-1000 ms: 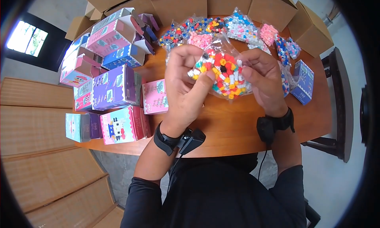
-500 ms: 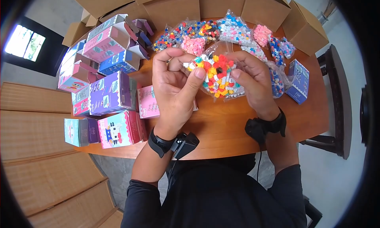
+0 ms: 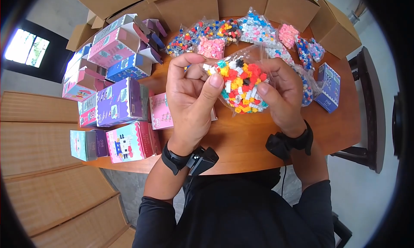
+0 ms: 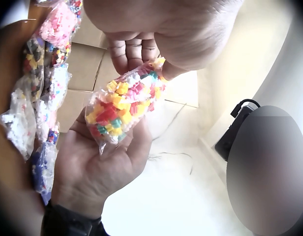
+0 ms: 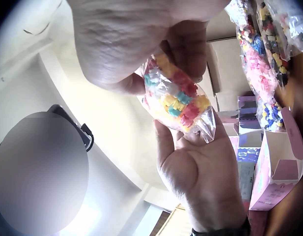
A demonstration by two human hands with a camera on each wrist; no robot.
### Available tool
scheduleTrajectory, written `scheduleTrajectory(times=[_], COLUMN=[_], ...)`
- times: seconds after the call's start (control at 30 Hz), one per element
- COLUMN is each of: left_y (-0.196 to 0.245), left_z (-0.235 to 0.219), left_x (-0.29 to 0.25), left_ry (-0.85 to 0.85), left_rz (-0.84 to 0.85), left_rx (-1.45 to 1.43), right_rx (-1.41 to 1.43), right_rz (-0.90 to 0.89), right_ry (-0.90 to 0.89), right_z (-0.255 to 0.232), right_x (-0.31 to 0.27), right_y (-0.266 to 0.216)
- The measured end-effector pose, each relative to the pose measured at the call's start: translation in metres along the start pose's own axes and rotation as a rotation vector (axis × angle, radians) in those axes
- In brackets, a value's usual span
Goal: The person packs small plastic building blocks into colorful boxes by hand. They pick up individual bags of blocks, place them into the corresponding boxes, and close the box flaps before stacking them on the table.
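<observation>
A clear plastic bag of small building bricks (image 3: 241, 86), mostly red, yellow and white with some teal and black, is held up between both hands above the table. My left hand (image 3: 192, 101) pinches its left side, thumb on the front and fingers behind. At the opposite side my right hand (image 3: 282, 97) grips the bag the same way, its fingers largely hidden behind it. In the left wrist view the bag (image 4: 124, 105) spans the gap between the hands, and the right wrist view shows its loose clear corner (image 5: 208, 125) by the left palm.
On the left of the wooden table (image 3: 241, 149) stand several small printed boxes (image 3: 118, 101), some with open flaps. Further bags of bricks (image 3: 256, 28) lie along the back, before large cardboard boxes (image 3: 187, 11). One blue box (image 3: 329, 87) stands at the right.
Both hands have shifted slightly left in the head view since one second ago, still holding the bag. The bag has been turned and its bricks have shifted inside; its front now faces the head camera more fully.
</observation>
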State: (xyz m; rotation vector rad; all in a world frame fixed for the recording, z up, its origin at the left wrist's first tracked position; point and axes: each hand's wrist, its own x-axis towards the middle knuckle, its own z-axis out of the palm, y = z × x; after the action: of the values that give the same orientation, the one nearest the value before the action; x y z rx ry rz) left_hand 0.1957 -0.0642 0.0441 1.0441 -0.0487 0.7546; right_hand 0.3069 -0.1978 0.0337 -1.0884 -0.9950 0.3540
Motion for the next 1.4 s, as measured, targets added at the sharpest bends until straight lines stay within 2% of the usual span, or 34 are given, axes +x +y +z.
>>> scheduleTrajectory(times=[0.17, 0.37, 0.5, 0.9, 1.1, 1.2, 1.3, 1.4], left_y=[0.007, 0.01, 0.006, 0.003, -0.001, -0.002, -0.004, -0.002], left_z=[-0.002, 0.003, -0.004, -0.004, -0.002, -0.005, -0.008, -0.006], left_x=[-0.002, -0.003, -0.001, 0.002, 0.005, 0.006, 0.006, 0.006], left_ry=[-0.008, -0.01, -0.037, -0.001, 0.057, 0.088, 0.124, 0.119], left_rz=[-0.026, -0.045, 0.025, 0.061, 0.063, 0.073, 0.091, 0.096], left_rx=[-0.077, 0.017, 0.057, 0.084, 0.09, 0.095, 0.053, 0.044], right_rx=[0.175, 0.274, 0.312, 0.147, -0.267, -0.294, -0.202, -0.269], right_rz=[0.056, 0.112, 0.133, 0.035, -0.155, -0.139, -0.016, 0.089], right_ry=[0.02, -0.004, -0.023, -0.012, -0.062, -0.053, 0.081, 0.082], right_z=[0.001, -0.001, -0.002, 0.003, 0.001, 0.005, 0.019, 0.019], right_x=[-0.001, 0.001, 0.001, 0.003, 0.006, 0.008, 0.009, 0.006], right_y=[0.001, 0.003, 0.006, 0.007, 0.007, 0.002, 0.009, 0.02])
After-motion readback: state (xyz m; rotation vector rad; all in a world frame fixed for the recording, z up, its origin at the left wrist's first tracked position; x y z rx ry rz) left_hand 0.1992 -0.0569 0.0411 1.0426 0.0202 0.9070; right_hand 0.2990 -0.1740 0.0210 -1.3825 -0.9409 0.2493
